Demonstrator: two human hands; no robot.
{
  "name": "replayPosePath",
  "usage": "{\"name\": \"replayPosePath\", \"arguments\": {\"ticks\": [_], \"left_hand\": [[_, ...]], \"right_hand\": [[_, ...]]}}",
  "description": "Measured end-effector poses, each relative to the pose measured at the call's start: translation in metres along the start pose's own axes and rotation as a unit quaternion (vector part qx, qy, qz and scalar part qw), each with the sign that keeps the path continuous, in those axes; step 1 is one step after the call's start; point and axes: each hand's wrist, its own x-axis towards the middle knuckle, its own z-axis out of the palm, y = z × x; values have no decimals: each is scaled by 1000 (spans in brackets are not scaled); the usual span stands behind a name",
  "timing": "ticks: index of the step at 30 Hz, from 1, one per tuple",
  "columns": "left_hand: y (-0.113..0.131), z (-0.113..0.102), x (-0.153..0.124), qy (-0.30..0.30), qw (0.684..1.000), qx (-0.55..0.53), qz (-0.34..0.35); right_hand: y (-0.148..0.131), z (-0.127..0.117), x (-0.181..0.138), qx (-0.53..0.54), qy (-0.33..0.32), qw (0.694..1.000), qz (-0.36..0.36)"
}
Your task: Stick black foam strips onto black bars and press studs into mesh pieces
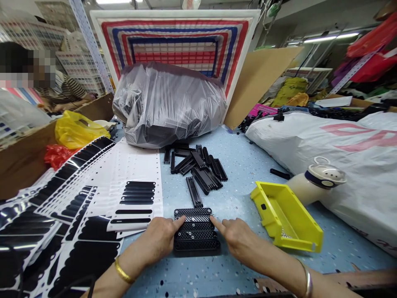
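Several black textured plastic bars (196, 235) lie side by side in a stack of rows in front of me, with small silvery round pieces on them. My left hand (159, 236) touches the left end of an upper bar with its outstretched index finger, the other fingers curled. From the other side, my right hand (238, 236) rests its index fingertip near that row's right end, its remaining fingers folded. Neither hand appears to grip anything. Just beyond the rows is a loose black bar (194, 193), and farther back lies a jumbled pile of similar bars (201, 167).
White sheets with black strip stickers (136, 165) cover the left. At right stand a yellow bin (291, 215) holding tiny shiny pieces, a pale bottle (305, 186) and a large white sack (313, 140). A plastic-wrapped bundle (173, 103) sits behind. Another person (66, 89) is at far left.
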Motion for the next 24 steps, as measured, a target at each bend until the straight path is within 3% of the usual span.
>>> {"name": "replayPosePath", "arguments": {"ticks": [3,6,14,16,19,21,24], "left_hand": [[0,1,0,5,1000,-5,0],[-2,6,0,17,1000,-12,-2],[-3,7,0,15,1000,-2,-5],[-2,5,0,10,1000,-4,-6],[-2,4,2,4,1000,-13,-2],[-2,3,2,3,1000,-20,3],[-1,1,2,3,1000,-26,4]], "right_hand": [[-8,2,-8,-124,22,990,-56],[-11,2,-8,-181,4,980,-84],[-15,2,-4,-150,0,987,-58],[-13,2,-5,-95,-24,994,-41],[-8,-2,-3,86,-58,994,33],[-2,-7,0,224,-59,968,101],[4,-9,6,385,-76,902,180]]}}
